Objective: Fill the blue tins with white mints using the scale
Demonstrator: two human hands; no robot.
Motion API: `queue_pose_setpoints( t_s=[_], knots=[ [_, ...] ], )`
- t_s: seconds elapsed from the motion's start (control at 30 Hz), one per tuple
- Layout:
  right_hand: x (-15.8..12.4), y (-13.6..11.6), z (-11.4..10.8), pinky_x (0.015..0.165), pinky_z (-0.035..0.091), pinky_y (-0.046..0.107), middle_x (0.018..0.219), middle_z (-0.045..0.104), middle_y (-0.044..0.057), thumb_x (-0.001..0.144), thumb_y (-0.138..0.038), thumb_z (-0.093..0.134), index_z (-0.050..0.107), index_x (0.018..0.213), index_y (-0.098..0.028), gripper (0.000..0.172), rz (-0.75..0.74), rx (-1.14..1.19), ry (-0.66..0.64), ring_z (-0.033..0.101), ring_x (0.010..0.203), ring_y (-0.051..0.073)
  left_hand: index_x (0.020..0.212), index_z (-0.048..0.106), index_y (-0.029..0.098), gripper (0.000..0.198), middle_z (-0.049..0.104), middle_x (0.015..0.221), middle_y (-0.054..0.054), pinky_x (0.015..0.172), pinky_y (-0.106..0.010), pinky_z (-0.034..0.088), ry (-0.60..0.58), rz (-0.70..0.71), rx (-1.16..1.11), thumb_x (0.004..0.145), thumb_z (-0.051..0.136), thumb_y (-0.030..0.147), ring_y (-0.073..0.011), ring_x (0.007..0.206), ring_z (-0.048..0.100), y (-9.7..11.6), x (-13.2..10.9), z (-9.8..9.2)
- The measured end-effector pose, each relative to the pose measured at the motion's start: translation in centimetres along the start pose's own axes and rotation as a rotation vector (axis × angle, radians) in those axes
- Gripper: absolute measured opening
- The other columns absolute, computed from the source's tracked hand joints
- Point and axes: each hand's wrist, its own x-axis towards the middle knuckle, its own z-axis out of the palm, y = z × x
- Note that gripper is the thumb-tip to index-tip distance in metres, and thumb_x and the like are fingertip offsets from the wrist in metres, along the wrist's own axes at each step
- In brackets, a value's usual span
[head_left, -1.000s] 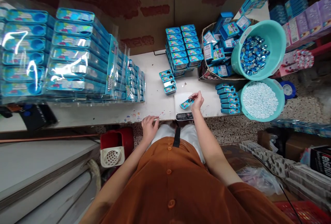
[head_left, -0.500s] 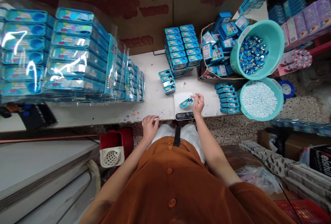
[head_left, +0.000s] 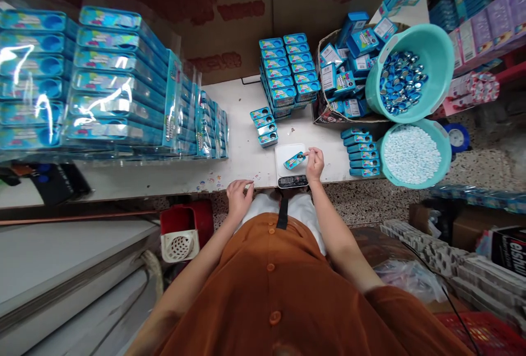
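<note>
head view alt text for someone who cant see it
From above, a person's right hand reaches a small blue tin on a white digital scale, and the left hand rests at the edge of a white table. Stacks of blue tins and a teal plastic tub of white pellets stand nearby.

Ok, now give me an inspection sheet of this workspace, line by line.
Surface: white table, small coloured bits along its front edge.
Job's things: blue tin on a digital scale; stacked blue tins; teal basin of silvery discs; teal basin of white pellets.
Clutter: bagged tin packs; carton of loose blue boxes.
Hands: right hand at the tin's end; left hand on the table edge.
Cables: thin black cable, lower right.
Surroundings: red-printed cardboard; red bin; purple boxes.
</note>
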Motion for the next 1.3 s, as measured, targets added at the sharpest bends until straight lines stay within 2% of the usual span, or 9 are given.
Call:
queue_pose_setpoints(
  t_s=[0.23,0.37,0.47,0.63,0.7,0.8,0.9,1.07,1.3],
  knots=[
    [0.2,0.8,-1.4,0.095,0.041,0.029,0.1,0.057,0.007,0.093,-0.039,0.035,0.068,0.078,-0.019,0.041,0.021,-0.043,0.008,0.055,0.101,0.015,0.095,0.066,0.023,0.022,0.066,0.098,-0.006,0.096,-0.041,0.035,0.009,0.026,-0.002,0.09,0.048,0.034,-0.0243,0.102,0.054,0.5,0.2,0.4],
    [1.6,2.6,-5.0,0.095,0.041,0.032,0.096,0.059,0.008,0.093,-0.041,0.034,0.066,0.083,-0.018,0.04,0.008,-0.138,0.114,0.055,0.098,0.017,0.095,0.067,0.023,0.022,0.066,0.097,-0.006,0.095,-0.041,0.036,-0.001,0.024,0.008,0.089,0.049,0.034,-0.0245,0.101,0.054,0.6,0.4,0.3],
    [3.5,5.0,-10.1,0.092,0.042,0.034,0.094,0.061,0.009,0.092,-0.043,0.034,0.064,0.088,-0.018,0.039,0.03,-0.269,0.255,0.055,0.096,0.019,0.094,0.067,0.022,0.022,0.067,0.095,-0.006,0.093,-0.04,0.038,0.022,0.063,0.013,0.09,0.048,0.035,-0.0242,0.098,0.056,0.6,0.5,0.4],
    [7.0,9.2,-21.7,0.087,0.044,0.036,0.093,0.062,0.012,0.088,-0.041,0.039,0.063,0.09,-0.015,0.036,0.122,-0.473,0.459,0.055,0.087,0.02,0.092,0.066,0.021,0.023,0.068,0.093,-0.007,0.091,-0.04,0.041,0.085,0.108,0.038,0.089,0.048,0.036,-0.0245,0.093,0.058,1.1,0.4,1.9],
    [8.5,10.7,-25.7,0.086,0.044,0.037,0.095,0.061,0.013,0.085,-0.035,0.043,0.064,0.093,-0.012,0.031,0.164,-0.548,0.445,0.055,0.083,0.02,0.093,0.066,0.021,0.024,0.068,0.095,-0.007,0.091,-0.04,0.041,0.083,0.117,0.044,0.089,0.048,0.037,-0.0249,0.094,0.059,1.7,0.2,3.0],
    [10.9,12.7,-29.3,0.087,0.044,0.038,0.095,0.06,0.012,0.078,-0.027,0.052,0.064,0.096,-0.011,0.027,0.215,-0.609,0.277,0.053,0.078,0.018,0.093,0.065,0.021,0.024,0.068,0.095,-0.007,0.091,-0.04,0.042,0.075,0.13,0.059,0.089,0.048,0.038,-0.0246,0.094,0.06,3.1,-0.4,4.6],
    [12.7,14.4,-30.1,0.091,0.043,0.039,0.1,0.058,0.011,0.073,-0.028,0.061,0.064,0.1,-0.013,0.031,0.174,-0.625,0.105,0.052,0.083,0.019,0.091,0.065,0.021,0.026,0.068,0.093,-0.007,0.092,-0.041,0.041,0.08,0.119,0.085,0.09,0.047,0.039,-0.0248,0.093,0.06,5.2,-1.0,6.2],
    [13.9,16.3,-29.7,0.094,0.04,0.039,0.107,0.055,0.015,0.077,-0.037,0.063,0.06,0.111,-0.013,0.042,0.073,-0.733,0.047,0.05,0.1,0.024,0.091,0.065,0.021,0.025,0.069,0.091,-0.006,0.088,-0.04,0.043,0.07,0.094,0.089,0.09,0.047,0.039,-0.0244,0.09,0.06,9.3,-1.9,8.3],
    [14.0,17.5,-31.9,0.083,0.044,0.033,0.101,0.059,0.012,0.085,-0.031,0.051,0.066,0.1,-0.014,0.027,-0.006,-0.724,-0.134,0.055,0.087,0.02,0.091,0.066,0.02,0.026,0.068,0.093,-0.007,0.093,-0.04,0.041,0.123,-0.018,0.053,0.089,0.048,0.039,-0.0238,0.094,0.059,12.8,-3.7,10.6]
  ],
)
